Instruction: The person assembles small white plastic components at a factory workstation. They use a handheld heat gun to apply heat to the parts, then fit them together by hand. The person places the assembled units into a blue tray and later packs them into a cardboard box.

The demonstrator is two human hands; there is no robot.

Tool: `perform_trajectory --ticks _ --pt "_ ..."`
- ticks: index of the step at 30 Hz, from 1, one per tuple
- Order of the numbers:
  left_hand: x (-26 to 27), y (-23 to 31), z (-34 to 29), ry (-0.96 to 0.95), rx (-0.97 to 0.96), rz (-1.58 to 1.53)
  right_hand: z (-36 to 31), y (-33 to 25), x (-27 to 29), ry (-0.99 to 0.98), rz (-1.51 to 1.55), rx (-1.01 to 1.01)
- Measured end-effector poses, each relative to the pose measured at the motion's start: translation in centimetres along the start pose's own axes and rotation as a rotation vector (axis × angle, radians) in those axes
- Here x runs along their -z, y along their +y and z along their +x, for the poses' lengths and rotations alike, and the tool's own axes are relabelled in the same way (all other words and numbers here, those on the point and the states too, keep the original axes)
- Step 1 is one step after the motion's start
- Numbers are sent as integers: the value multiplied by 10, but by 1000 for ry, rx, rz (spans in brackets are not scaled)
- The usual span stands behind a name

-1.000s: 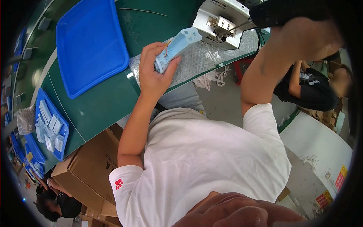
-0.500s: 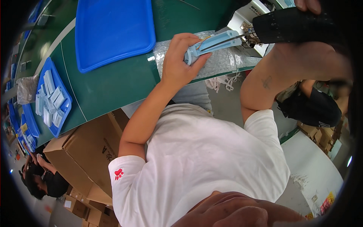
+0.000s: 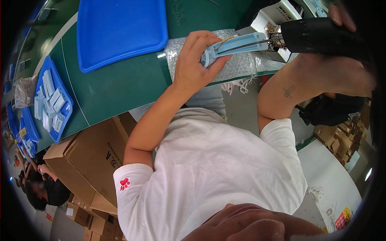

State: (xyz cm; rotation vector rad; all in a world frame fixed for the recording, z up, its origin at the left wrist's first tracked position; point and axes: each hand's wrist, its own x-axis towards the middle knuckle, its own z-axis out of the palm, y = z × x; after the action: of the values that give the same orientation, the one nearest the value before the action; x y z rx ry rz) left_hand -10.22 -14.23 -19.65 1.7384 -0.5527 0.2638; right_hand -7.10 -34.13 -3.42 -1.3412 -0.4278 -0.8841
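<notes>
The left hand (image 3: pixel 197 62) grips the blue casing (image 3: pixel 235 41) at one o'clock; the right hand (image 3: pixel 349 66) grips the power screwdriver (image 3: pixel 315 35) toward two. Best keep the casing steady, the bit (image 3: pixel 257 43) straight.

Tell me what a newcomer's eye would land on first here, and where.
Probably the black power driver in the right hand, at upper right, its thin shaft lying along the light-blue housing in the left hand. Next, likely, the large blue tray at upper left on the green table. Then the smaller blue tray at far left, heaped with pale blue parts.
</notes>
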Motion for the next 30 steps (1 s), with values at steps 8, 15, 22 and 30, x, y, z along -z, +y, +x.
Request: perform_trajectory --ticks 8,15,22,30 --pt "1 0 1 -10 -9 7 -1 -2 3 5 10 -11" --pt "0 -2 -1 -3 -13 14 -2 -4 6 2 15 -27" --pt "2 -1 -1 -8 -23 22 -7 -1 8 16 28 -31" --pt "0 1 1 -26 58 -4 -7 -6 2 97 -78 63"
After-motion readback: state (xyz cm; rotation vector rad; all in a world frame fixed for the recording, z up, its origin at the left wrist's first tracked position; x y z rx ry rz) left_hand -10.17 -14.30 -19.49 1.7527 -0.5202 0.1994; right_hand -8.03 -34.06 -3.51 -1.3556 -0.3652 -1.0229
